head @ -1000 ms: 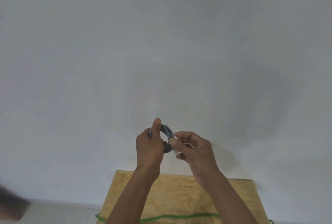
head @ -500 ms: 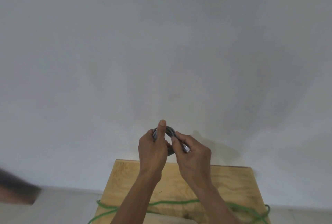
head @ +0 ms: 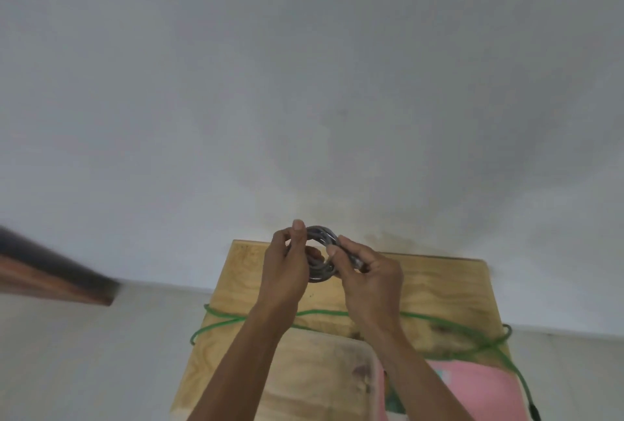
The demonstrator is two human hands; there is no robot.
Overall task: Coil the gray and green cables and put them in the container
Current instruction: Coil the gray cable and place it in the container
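The gray cable [head: 320,237] is wound into a small tight coil held up above the far edge of the wooden table [head: 236,285]. My left hand [head: 287,265] pinches the coil's left side, thumb pointing up. My right hand [head: 368,272] grips the coil's right side and the cable's end. The green cable [head: 219,322] lies loose across the table behind my arms, looping off both side edges. A pale, stained container [head: 337,363] sits near me on the table, partly hidden by my forearms.
A pink object [head: 479,390] lies at the right of the container. A white wall fills the background right behind the table. A blurred brown wooden bar [head: 50,278] juts in from the left.
The view has tilted down, so more of the table, the green cable, the container and the pink object show. My right hand has closed in on the coil, now round and tight.
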